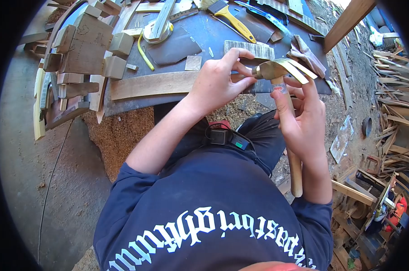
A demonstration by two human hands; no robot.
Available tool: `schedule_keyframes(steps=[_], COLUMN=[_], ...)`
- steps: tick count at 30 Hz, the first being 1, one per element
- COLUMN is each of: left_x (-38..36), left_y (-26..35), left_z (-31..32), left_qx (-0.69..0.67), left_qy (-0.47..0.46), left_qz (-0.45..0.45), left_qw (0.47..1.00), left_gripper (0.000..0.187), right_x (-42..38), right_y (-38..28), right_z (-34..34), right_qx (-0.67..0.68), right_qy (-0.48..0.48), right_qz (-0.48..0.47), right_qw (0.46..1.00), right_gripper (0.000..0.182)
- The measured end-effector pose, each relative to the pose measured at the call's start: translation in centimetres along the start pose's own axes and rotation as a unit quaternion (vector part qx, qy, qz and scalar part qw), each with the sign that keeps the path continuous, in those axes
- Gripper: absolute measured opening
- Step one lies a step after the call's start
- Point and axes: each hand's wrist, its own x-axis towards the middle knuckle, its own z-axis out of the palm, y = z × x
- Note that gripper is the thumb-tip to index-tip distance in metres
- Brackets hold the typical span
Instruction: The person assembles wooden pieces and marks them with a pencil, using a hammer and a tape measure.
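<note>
My right hand (300, 118) is wrapped round the wooden handle of a claw hammer (296, 176), close under its head, and the handle hangs down toward my forearm. The metal head lies level, claw to the right and striking face toward my left fingers. My left hand (219, 80) is closed with thumb and fingers curled together beside that face; whatever they pinch is hidden or too small to make out. Under this hand runs a long, slightly curved wooden strip (152, 86) along the table's near edge. Just behind lies a striped grey-white block (247, 49).
On the dark table (139, 101) are a yellow-handled brush (234, 22), a tape roll (158, 32), a crumpled cloth (307, 56) and a small wood square (193, 63). Stacked wooden pieces (84, 45) stand at left. Sawdust (118, 140) covers the floor; scrap wood (396, 108) is piled right.
</note>
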Motion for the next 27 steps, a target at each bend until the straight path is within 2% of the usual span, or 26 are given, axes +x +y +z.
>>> schedule_keyframes(steps=[4,7,10,14,17,18,21,22,25,27], left_x=[0.4,0.5,0.7,0.8,0.8,0.8,1.0,0.7,0.7,0.8], left_y=[0.3,0.6,-0.1,0.0,0.1,0.2,0.1,0.0,-0.2,-0.1], left_z=[-0.2,-0.5,-0.4,-0.4,-0.5,-0.6,-0.6,-0.5,-0.5,-0.7], left_qx=[0.023,0.067,0.075,0.046,0.052,0.056,0.055,0.052,0.048,0.058], left_qy=[-0.007,-0.039,-0.022,-0.042,-0.040,-0.042,-0.037,-0.033,-0.036,-0.036], left_qz=[0.045,-0.015,0.012,-0.025,-0.024,-0.026,-0.014,-0.013,-0.015,-0.016], left_qw=[0.999,0.997,0.997,0.998,0.998,0.997,0.998,0.998,0.998,0.998], left_gripper=[0.074,0.082,0.082,0.078,0.072,0.070,0.067,0.066,0.065,0.065], right_x=[0.2,0.1,-1.0,-2.5,-1.5,-0.6,-0.7,-1.2,-2.4,-1.9], right_y=[0.7,0.9,0.0,-1.9,-0.1,0.2,-0.8,-0.3,-1.2,1.6], right_z=[0.0,-0.1,-0.6,-1.0,-0.4,0.6,-0.3,-0.1,0.3,0.2], right_qx=[-0.022,0.003,0.055,0.104,-0.052,0.001,-0.001,0.051,0.115,-0.078], right_qy=[0.008,0.007,0.061,0.153,0.030,0.007,0.035,0.097,0.164,0.057], right_qz=[-0.055,-0.033,-0.037,-0.071,-0.037,-0.023,-0.026,-0.048,-0.105,-0.092], right_qw=[0.998,0.999,0.996,0.980,0.998,1.000,0.999,0.993,0.974,0.991], right_gripper=[0.044,0.044,0.042,0.040,0.036,0.038,0.035,0.036,0.037,0.036])
